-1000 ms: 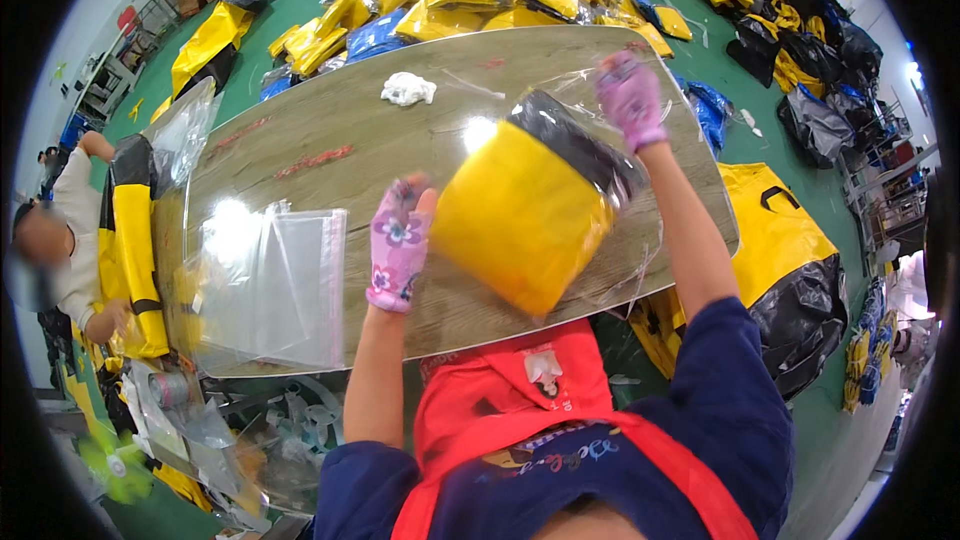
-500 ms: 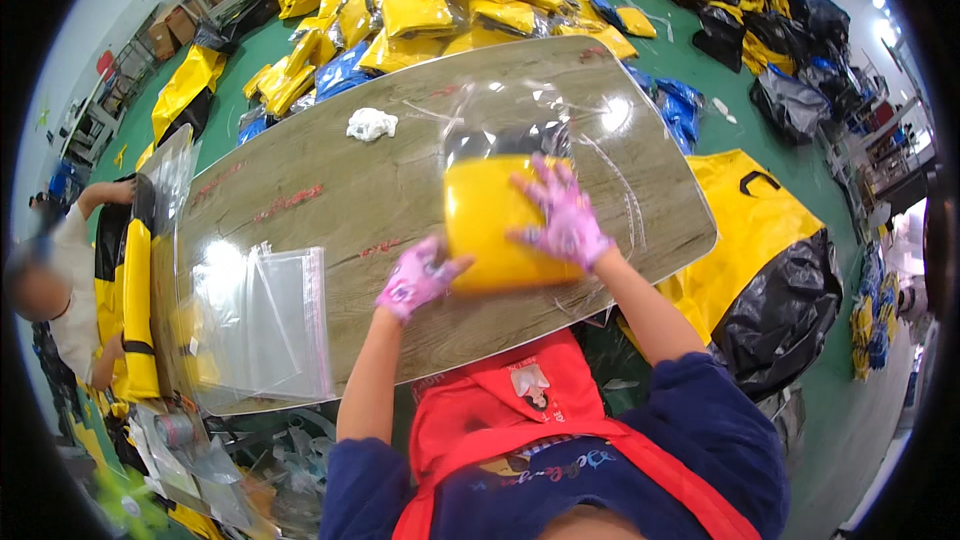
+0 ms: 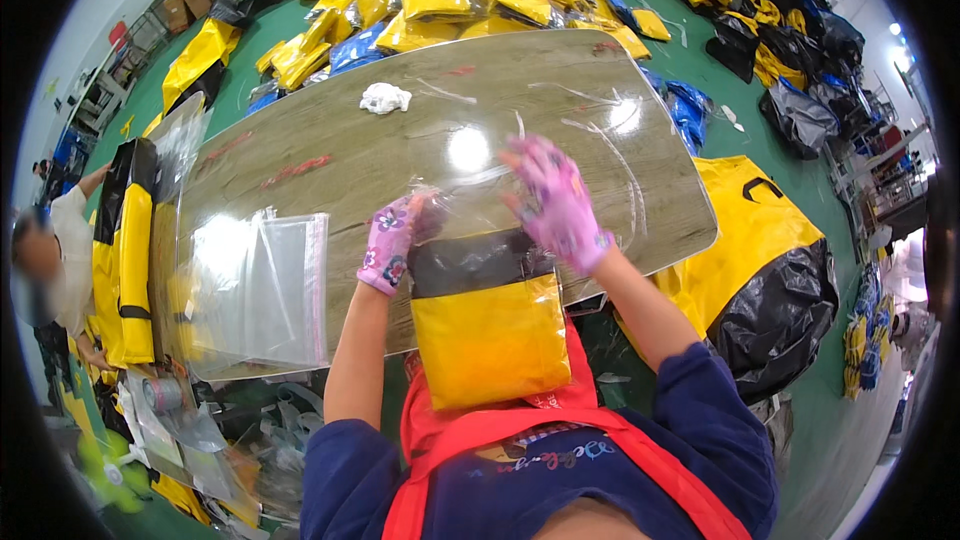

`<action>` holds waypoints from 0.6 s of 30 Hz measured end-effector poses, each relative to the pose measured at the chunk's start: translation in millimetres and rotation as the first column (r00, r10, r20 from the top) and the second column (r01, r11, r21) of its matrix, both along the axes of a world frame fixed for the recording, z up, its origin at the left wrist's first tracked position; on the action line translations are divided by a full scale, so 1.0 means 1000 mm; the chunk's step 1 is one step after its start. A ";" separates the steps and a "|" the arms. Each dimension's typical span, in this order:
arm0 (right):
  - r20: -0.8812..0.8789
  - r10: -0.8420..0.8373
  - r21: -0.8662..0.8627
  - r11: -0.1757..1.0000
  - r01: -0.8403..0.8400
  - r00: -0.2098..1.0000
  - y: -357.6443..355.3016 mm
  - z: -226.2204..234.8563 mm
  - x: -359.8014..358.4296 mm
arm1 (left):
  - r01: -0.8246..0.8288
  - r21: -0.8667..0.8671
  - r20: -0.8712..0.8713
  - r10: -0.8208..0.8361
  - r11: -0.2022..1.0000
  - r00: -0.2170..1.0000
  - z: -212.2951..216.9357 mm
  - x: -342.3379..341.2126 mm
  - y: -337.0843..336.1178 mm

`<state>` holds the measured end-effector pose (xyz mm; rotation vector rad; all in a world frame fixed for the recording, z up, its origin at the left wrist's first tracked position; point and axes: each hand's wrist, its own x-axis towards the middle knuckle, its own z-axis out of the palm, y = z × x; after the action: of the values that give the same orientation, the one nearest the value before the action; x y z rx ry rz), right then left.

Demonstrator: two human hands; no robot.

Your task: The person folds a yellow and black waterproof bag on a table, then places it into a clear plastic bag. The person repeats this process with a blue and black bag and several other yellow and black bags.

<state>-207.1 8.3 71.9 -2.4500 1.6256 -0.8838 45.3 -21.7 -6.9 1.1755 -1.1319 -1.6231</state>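
Observation:
A folded yellow-and-black item (image 3: 490,335) lies in a clear plastic bag (image 3: 465,208), its lower part reaching over the table's near edge against my red apron. The bag's transparent mouth end points away from me across the tabletop. My left hand (image 3: 393,242), in a pink flowered glove, has its fingers closed on that clear end at the left corner. Over the right side of the same end is my right hand (image 3: 558,205), also in a pink glove. Motion smears its fingers, so their grip cannot be made out.
Flat clear bags (image 3: 262,290) lie stacked on the wood-look table (image 3: 330,175), with a crumpled white scrap (image 3: 385,98) farther back. Packed yellow bundles (image 3: 440,0) pile up beyond. A large yellow-and-black bag (image 3: 750,260) stands right. At far left, a co-worker (image 3: 75,250) handles yellow-and-black material.
The bagged item has moved toward me, past the table's near edge. Both hands have shifted from its yellow body to the clear end of the bag.

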 end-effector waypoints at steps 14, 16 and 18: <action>-0.284 -0.106 0.122 0.982 0.146 0.953 -0.072 -0.007 -0.012 | -0.194 0.075 -0.099 0.201 0.978 0.975 0.019 -0.012 0.024; -0.248 0.086 -0.129 0.984 -0.121 0.965 -0.066 -0.009 0.006 | -0.264 0.036 -0.060 0.266 0.964 0.962 0.026 -0.016 0.024; -0.214 0.283 -0.140 0.938 -0.316 0.935 -0.058 -0.002 0.034 | -0.287 -0.020 -0.042 0.286 0.958 0.957 0.032 -0.017 0.028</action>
<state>-173.5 -49.3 69.5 -2.8798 1.2102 -0.7929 27.9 5.9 24.7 1.2242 -0.9082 -1.3984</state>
